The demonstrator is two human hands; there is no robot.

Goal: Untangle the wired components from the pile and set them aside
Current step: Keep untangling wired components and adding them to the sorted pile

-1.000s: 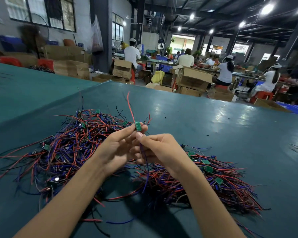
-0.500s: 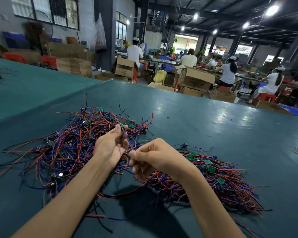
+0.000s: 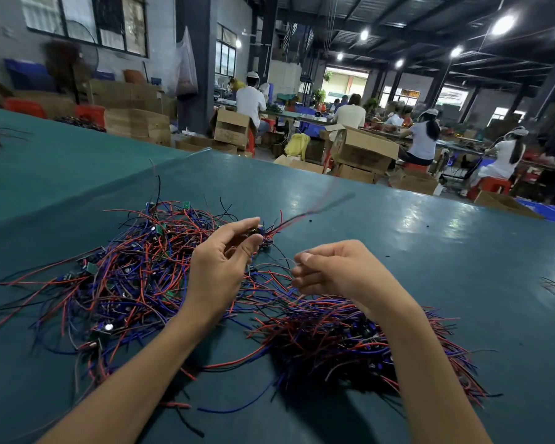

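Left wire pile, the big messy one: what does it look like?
The left wire pile is a loose, flat tangle of thin red, blue and black wires lying on the green table. Small green boards and shiny round parts are mixed in. Stray ends stick out all round. The left hand is above its right edge, pinching a small dark part.

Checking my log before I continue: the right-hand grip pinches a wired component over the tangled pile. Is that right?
Not quite. The head view shows the left-hand grip, not the right, pinching the wired component over the tangled pile. The right-hand grip is curled beside it.
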